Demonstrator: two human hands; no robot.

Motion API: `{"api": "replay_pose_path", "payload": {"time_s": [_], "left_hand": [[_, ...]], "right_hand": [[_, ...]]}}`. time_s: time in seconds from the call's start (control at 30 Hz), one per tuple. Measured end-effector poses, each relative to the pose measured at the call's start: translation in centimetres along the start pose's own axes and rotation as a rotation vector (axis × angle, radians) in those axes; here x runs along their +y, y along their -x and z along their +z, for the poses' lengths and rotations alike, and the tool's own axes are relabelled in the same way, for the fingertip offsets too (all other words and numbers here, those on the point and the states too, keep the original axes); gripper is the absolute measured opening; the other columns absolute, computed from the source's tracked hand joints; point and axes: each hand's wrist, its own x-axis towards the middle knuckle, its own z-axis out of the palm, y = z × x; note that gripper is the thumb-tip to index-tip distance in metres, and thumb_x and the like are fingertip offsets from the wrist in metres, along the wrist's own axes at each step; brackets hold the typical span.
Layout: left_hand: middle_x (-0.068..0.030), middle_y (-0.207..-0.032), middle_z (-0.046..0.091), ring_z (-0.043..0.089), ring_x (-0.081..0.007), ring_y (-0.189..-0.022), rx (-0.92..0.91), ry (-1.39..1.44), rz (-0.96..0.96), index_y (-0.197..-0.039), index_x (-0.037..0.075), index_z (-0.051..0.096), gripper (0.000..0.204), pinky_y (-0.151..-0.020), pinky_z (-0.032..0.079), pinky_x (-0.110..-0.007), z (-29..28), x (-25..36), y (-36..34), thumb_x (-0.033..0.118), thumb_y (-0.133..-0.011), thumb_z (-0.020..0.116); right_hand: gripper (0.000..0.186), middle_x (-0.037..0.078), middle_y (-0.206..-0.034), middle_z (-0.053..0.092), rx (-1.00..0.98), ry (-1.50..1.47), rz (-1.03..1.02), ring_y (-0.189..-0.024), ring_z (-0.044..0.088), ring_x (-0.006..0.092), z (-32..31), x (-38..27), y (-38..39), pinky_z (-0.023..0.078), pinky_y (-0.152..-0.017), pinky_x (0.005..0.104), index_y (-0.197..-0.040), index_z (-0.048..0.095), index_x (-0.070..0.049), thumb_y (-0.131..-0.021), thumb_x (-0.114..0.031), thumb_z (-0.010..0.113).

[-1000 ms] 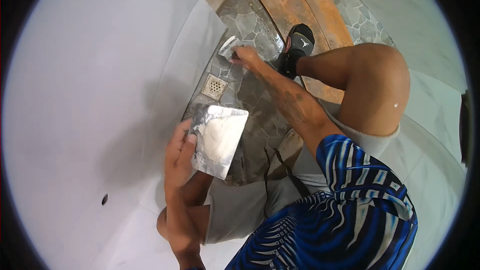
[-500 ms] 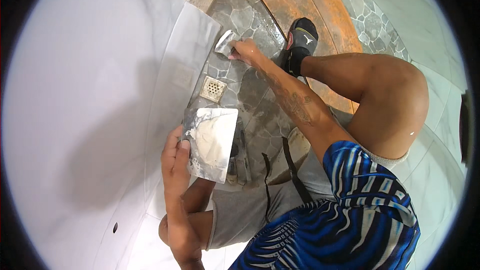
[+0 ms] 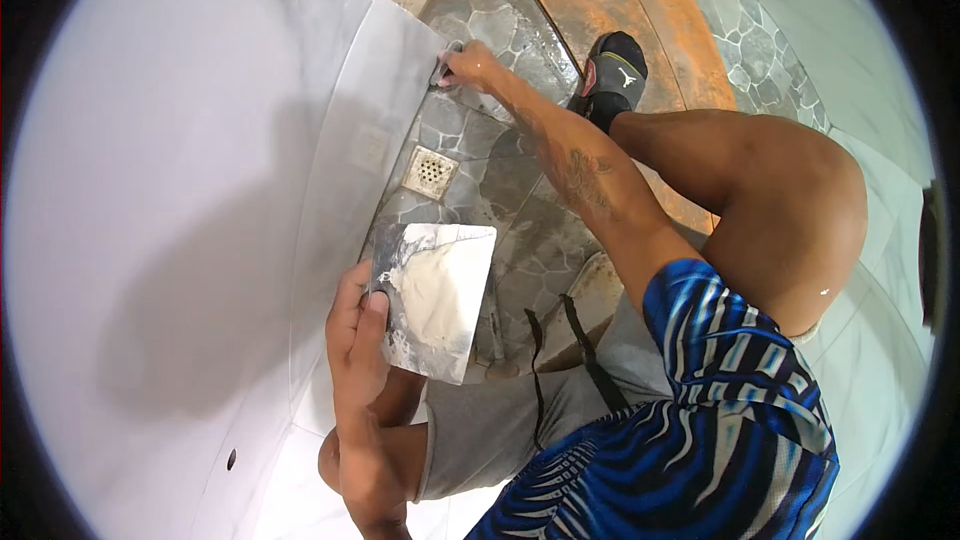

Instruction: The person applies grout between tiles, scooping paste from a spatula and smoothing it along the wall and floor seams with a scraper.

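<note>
Right hand has moved nearer the wall, gripping a mostly hidden scraper; left hand clamps a plate of paste.

Blue patterned shirt, grey shorts, right forearm tattoo.

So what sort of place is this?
Likely a bathroom or shower area, perhaps unfinished: a perforated square drain in a stone-patterned floor, pale wall tiles, and a plate of whitish paste in the left hand.

The left hand holds a flat plate bearing white paste; the right hand grips a mostly hidden tool beside the wall, near the drain.
</note>
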Motion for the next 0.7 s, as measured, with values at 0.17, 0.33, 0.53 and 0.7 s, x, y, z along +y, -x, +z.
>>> {"api": "replay_pose_path", "payload": {"time_s": [0.17,0.33,0.53,0.7], "left_hand": [[-0.0081,-0.109,0.058,0.053,-0.0115,-0.097,-0.043,-0.006,0.064,-0.126,-0.005,0.046,0.041,-0.087,0.041,-0.024,0.3,0.3,-0.6,0.018,-0.093,0.05],[-0.0094,-0.111,0.058,0.053,-0.013,-0.099,0.033,-0.053,0.032,-0.125,-0.006,0.046,0.041,-0.089,0.04,-0.025,-0.3,1.7,1.3,0.016,-0.091,0.05],[-0.0095,-0.11,0.059,0.053,-0.013,-0.1,-0.011,0.039,0.007,-0.125,-0.007,0.047,0.041,-0.091,0.039,-0.025,1.1,2.1,0.9,0.016,-0.091,0.05],[-0.0095,-0.11,0.059,0.053,-0.0126,-0.099,0.006,0.019,0.0,-0.124,-0.007,0.047,0.041,-0.09,0.038,-0.025,1.0,2.1,1.3,0.016,-0.091,0.05]], "right_hand": [[0.028,0.016,-0.086,0.06,0.006,-0.031,-0.023,-0.076,0.064,0.0265,-3.2,0.7,0.0,0.058,-0.057,0.0375,-0.089,0.056,0.016,-0.087,-0.012,0.061],[0.026,0.015,-0.091,0.058,-0.017,-0.378,0.009,-0.078,0.061,0.0253,-0.7,4.4,4.9,0.058,-0.059,0.0387,-0.095,0.055,0.014,-0.087,-0.01,0.061],[0.027,0.014,-0.089,0.056,0.012,-0.15,0.115,-0.073,0.06,0.0242,-1.8,6.6,4.0,0.059,-0.058,0.0349,-0.096,0.055,0.015,-0.086,-0.009,0.061],[0.027,0.016,-0.087,0.058,0.064,-0.142,0.1,-0.07,0.061,0.0251,1.8,5.5,3.5,0.058,-0.057,0.0343,-0.093,0.056,0.016,-0.083,-0.008,0.061]]}}
